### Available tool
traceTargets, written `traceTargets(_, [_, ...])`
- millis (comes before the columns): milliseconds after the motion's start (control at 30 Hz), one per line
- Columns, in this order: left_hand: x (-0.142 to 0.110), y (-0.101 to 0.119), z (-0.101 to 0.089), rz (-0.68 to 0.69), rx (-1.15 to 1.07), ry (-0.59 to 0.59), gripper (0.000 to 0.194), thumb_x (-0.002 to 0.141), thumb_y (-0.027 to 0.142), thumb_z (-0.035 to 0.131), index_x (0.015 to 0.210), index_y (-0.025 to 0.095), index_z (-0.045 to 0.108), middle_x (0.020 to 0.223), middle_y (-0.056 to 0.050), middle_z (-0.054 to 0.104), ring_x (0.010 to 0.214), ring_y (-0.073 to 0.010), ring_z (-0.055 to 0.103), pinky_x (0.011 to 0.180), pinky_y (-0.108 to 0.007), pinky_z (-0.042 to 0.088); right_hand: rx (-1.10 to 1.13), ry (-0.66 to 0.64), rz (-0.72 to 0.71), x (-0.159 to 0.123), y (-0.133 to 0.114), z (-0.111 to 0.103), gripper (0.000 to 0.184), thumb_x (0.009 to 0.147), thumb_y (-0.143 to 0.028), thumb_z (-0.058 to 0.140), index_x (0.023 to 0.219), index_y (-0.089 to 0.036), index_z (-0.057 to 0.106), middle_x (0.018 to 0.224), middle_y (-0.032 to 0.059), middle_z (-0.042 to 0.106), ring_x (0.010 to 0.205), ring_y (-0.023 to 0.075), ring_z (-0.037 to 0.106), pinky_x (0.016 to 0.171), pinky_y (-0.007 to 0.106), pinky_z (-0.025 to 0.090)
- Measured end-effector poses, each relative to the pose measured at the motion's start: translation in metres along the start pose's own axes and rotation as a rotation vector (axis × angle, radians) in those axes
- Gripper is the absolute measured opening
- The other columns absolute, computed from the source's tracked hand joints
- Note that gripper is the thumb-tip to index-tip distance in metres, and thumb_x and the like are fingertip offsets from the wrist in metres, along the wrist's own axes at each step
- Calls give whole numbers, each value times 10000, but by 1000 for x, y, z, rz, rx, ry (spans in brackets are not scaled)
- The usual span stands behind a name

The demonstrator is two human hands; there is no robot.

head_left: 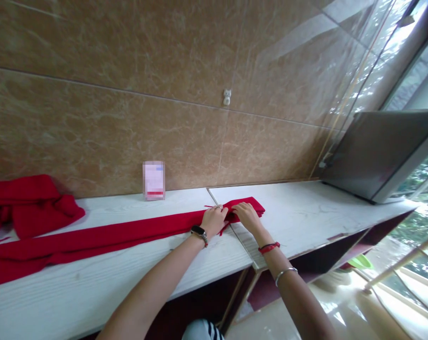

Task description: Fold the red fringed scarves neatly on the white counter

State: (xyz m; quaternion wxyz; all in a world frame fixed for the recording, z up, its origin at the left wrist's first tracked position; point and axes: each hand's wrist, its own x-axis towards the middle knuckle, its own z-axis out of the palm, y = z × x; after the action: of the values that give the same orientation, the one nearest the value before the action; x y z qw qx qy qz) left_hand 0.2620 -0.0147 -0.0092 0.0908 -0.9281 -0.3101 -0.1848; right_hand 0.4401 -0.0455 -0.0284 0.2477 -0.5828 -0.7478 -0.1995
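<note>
A long red scarf (129, 236) of knitted-looking cloth lies along the white counter (104, 293), running from the left edge of the view to my hands. Its right end is folded over on itself, with a few loose red strands showing. My left hand (214, 221), with a watch on the wrist, grips the cloth at the left side of the fold. Close beside it, my right hand (247, 216) has its fingers curled over the folded end. The fingertips of both hands are partly hidden in the cloth.
A bundle of red cloth (40, 203) lies at the back left. A small pinkish box (153, 182) stands near the tiled wall (146, 132). At the far right of the counter is a large grey appliance (380, 151). Open shelves (306, 264) lie under the counter's front edge.
</note>
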Motion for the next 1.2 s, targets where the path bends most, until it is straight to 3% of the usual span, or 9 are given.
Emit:
traceTargets(67, [11, 7, 4, -55, -15, -8, 168, 890, 202, 413, 996, 174, 541, 972, -62, 595, 870, -180, 577, 725, -285, 454, 18, -11, 49, -2, 0, -1, 176, 821, -162, 478, 953, -191, 591, 902, 71, 635, 855, 213, 531, 744, 347, 379])
traceTargets(167, [17, 5, 9, -114, -55, 5, 222, 896, 134, 358, 977, 180, 559, 956, -59, 603, 867, -162, 583, 737, -276, 451, 22, -21, 103, -4, 0, -2, 294, 760, -160, 538, 1052, -197, 537, 1021, 84, 594, 957, 234, 496, 770, 368, 376])
traceTargets(367, [15, -5, 11, -68, -96, 54, 234, 883, 103, 365, 943, 164, 583, 915, -62, 625, 863, -167, 585, 750, -284, 447, -17, 11, 118, -2, -3, -3, 119, 801, -139, 481, 855, -190, 574, 859, 70, 612, 847, 222, 527, 726, 344, 370])
traceTargets(667, [13, -6, 10, -52, -63, 24, 282, 879, 64, 343, 1061, 155, 538, 963, -75, 620, 912, -173, 565, 767, -285, 440, -113, 68, 1, 0, -4, -10, 219, 893, -226, 404, 798, -182, 597, 751, 66, 627, 736, 198, 535, 701, 322, 333])
traceTargets(867, [10, -1, 8, -25, -89, 96, 241, 868, 240, 480, 1098, 177, 507, 1056, -76, 561, 948, -189, 540, 772, -293, 445, -92, 52, 27, -1, -1, -9, 229, 900, -211, 385, 784, -185, 581, 762, 53, 607, 758, 195, 528, 713, 318, 334])
traceTargets(1033, [12, -3, 6, -16, -77, 59, 239, 880, 82, 361, 978, 153, 566, 939, -76, 609, 879, -177, 578, 757, -292, 450, -73, 55, 55, -3, -3, -13, 120, 850, -198, 466, 855, -197, 585, 852, 62, 609, 837, 213, 514, 737, 333, 352])
traceTargets(1200, [9, -5, 5, 7, -97, 19, 231, 846, 52, 388, 929, 150, 580, 898, -73, 633, 856, -186, 597, 738, -302, 467, -73, 49, 22, -4, -4, -14, 178, 818, -106, 443, 843, -192, 597, 826, 59, 616, 819, 208, 512, 732, 331, 356])
